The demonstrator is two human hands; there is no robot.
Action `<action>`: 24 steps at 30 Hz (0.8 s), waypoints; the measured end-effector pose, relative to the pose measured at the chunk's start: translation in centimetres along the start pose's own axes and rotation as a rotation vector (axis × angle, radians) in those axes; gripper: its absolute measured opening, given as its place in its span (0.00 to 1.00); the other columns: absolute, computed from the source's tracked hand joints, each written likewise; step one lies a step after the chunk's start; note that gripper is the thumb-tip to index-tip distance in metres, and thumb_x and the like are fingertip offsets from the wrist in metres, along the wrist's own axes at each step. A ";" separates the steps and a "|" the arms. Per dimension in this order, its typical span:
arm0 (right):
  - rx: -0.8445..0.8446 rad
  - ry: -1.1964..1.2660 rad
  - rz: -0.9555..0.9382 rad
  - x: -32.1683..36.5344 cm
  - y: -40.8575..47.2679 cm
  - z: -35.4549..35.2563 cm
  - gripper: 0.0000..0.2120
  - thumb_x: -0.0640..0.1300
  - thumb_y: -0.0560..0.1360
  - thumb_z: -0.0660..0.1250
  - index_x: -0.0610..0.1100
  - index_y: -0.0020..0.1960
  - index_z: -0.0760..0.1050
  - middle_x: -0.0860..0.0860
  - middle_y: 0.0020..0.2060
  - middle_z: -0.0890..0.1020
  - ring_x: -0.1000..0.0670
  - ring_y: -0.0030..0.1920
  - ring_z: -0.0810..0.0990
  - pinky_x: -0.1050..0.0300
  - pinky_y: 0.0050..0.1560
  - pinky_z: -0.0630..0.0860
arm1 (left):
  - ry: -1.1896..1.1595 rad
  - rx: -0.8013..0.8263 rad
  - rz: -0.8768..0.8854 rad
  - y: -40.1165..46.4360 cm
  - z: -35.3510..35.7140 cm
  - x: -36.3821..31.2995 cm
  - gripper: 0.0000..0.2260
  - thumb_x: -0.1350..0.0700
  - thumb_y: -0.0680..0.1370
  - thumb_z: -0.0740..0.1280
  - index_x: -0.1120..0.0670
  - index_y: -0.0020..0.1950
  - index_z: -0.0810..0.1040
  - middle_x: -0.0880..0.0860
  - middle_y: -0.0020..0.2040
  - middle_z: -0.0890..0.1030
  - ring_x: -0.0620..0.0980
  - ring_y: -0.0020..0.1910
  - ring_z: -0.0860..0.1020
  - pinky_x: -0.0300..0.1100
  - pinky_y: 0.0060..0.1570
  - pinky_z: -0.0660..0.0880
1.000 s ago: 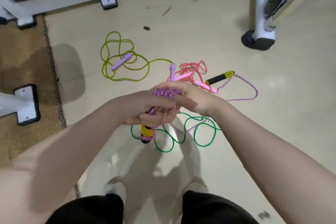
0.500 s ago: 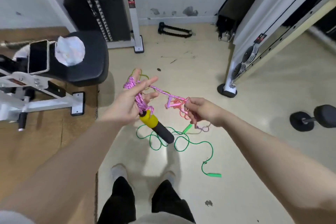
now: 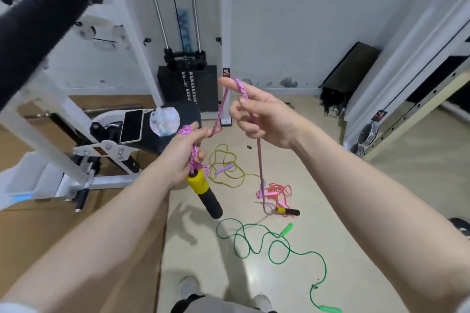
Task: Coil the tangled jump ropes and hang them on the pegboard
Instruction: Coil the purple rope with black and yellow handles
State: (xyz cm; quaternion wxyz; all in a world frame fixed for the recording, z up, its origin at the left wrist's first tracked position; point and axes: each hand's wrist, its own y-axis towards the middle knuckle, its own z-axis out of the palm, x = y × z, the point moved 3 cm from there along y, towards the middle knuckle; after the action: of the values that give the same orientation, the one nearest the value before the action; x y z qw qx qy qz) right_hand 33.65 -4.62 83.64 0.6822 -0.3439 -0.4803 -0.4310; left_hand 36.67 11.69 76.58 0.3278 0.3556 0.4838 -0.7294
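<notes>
Left hand: our left hand (image 3: 181, 157) is curled round a small bundle of wound loops of the pink rope (image 3: 259, 157), the fingers (image 3: 201, 156) closed over the coils just above the yellow-and-black handle (image 3: 204, 192), which hangs down and tilts toward the right below the fist.
Right hand: our right hand (image 3: 262, 115) is raised higher than the left; the forefinger points out to the left with the rope draped over it, and thumb and middle finger pinch the strand below.
Pink rope: it runs from the left fist up to the right forefinger, then drops in a straight line to the floor (image 3: 330, 211), where its far end meets the second yellow-and-black handle (image 3: 288, 211).
Red rope: a tangled red rope (image 3: 278, 192) with pale pink handles lies on the floor touching that end of the pink rope.
Olive rope: an olive rope (image 3: 226, 168) with lilac handles lies in loose loops just beyond the left hand.
Green rope: a green rope (image 3: 256, 241) snakes across the floor nearest to us, one green handle (image 3: 286, 230) near the red tangle, the other at the bottom edge.
Surroundings: a weight stack (image 3: 188, 89) stands at the wall; a phone (image 3: 131, 126) lies on a black bench seat (image 3: 187, 115) to the left.
</notes>
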 end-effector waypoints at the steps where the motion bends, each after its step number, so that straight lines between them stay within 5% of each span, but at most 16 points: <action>1: -0.071 -0.059 -0.034 0.7 0.6 0.4 0.13 0.41 0.79 0.57 0.49 0.60 0.74 0.52 0.29 0.69 0.57 0.23 0.60 0.64 0.25 0.52 | -0.005 0.006 -0.002 -0.1 -0.9 -0.6 0.21 0.58 0.79 0.60 0.55 0.71 0.60 0.53 0.57 0.81 0.40 0.17 0.62 0.30 0.16 0.59; 4: -0.490 -0.275 -0.251 2.6 2.1 1.0 0.13 0.41 0.80 0.58 0.44 0.40 0.77 0.58 0.20 0.63 0.58 0.21 0.56 0.65 0.24 0.53 | -0.160 0.069 -0.039 -0.6 -3.1 -1.8 0.12 0.58 0.81 0.56 0.55 0.64 0.64 0.52 0.56 0.82 0.40 0.18 0.63 0.29 0.16 0.60; 7: -0.792 -0.584 -0.256 2.4 3.3 0.5 0.16 0.46 0.78 0.60 0.48 0.31 0.71 0.58 0.20 0.65 0.57 0.23 0.61 0.61 0.27 0.57 | -0.413 0.148 -0.018 -1.4 -3.7 -3.1 0.16 0.61 0.81 0.54 0.51 0.67 0.64 0.53 0.55 0.82 0.39 0.20 0.67 0.28 0.18 0.63; 9: -0.706 -0.914 0.082 0.4 4.5 0.3 0.18 0.50 0.80 0.58 0.47 0.32 0.72 0.53 0.24 0.69 0.54 0.26 0.65 0.60 0.29 0.61 | -0.543 0.213 0.020 -1.6 -4.1 -3.9 0.21 0.62 0.79 0.55 0.50 0.72 0.62 0.54 0.52 0.84 0.39 0.21 0.71 0.26 0.18 0.64; 11: -0.399 -1.211 0.512 -2.8 5.0 0.2 0.17 0.49 0.81 0.56 0.43 0.38 0.74 0.51 0.28 0.70 0.52 0.27 0.67 0.60 0.28 0.63 | -0.649 0.250 0.097 -1.3 -4.4 -5.0 0.28 0.60 0.76 0.59 0.49 0.76 0.56 0.57 0.53 0.83 0.40 0.26 0.76 0.27 0.22 0.71; 14: -0.130 -1.368 0.813 -5.6 4.3 0.5 0.14 0.46 0.81 0.53 0.42 0.43 0.73 0.50 0.29 0.70 0.50 0.28 0.67 0.59 0.28 0.63 | -0.831 0.168 0.281 0.0 -5.3 -7.1 0.29 0.58 0.79 0.60 0.50 0.77 0.50 0.64 0.58 0.78 0.50 0.37 0.83 0.37 0.34 0.80; 16: -0.042 -1.269 0.833 -6.3 3.7 0.8 0.14 0.47 0.81 0.52 0.43 0.42 0.70 0.49 0.29 0.68 0.50 0.26 0.63 0.60 0.26 0.60 | -0.953 0.033 0.325 1.6 -6.3 -7.9 0.26 0.60 0.81 0.57 0.50 0.77 0.51 0.64 0.62 0.72 0.58 0.49 0.82 0.44 0.39 0.81; 19: 0.096 -0.938 0.659 -5.0 3.2 2.5 0.13 0.48 0.80 0.57 0.45 0.41 0.74 0.50 0.27 0.63 0.52 0.26 0.58 0.62 0.25 0.55 | -0.789 -0.130 0.217 4.1 -7.5 -6.8 0.20 0.61 0.81 0.57 0.52 0.73 0.59 0.61 0.74 0.58 0.64 0.70 0.65 0.56 0.59 0.72; 22: 0.100 -0.900 0.342 -1.0 3.6 4.7 0.09 0.43 0.78 0.63 0.45 0.40 0.78 0.54 0.24 0.66 0.55 0.25 0.61 0.66 0.26 0.58 | -0.357 -0.034 -0.027 4.9 -6.9 -4.3 0.22 0.51 0.81 0.57 0.53 0.74 0.57 0.57 0.72 0.65 0.63 0.61 0.75 0.57 0.59 0.74; 24: -0.024 -0.836 0.175 1.0 4.3 5.2 0.10 0.39 0.77 0.64 0.45 0.37 0.76 0.58 0.20 0.69 0.58 0.23 0.63 0.70 0.26 0.60 | -0.096 0.195 -0.174 4.0 -4.9 -3.5 0.26 0.39 0.79 0.52 0.49 0.74 0.61 0.59 0.65 0.75 0.61 0.45 0.83 0.51 0.44 0.81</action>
State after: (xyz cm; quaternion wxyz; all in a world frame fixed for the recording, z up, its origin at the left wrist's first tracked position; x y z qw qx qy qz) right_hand 35.87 1.37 85.90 0.4586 -0.5362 -0.6797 -0.2005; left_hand 42.79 15.51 76.21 0.2499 0.3069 0.4234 -0.8149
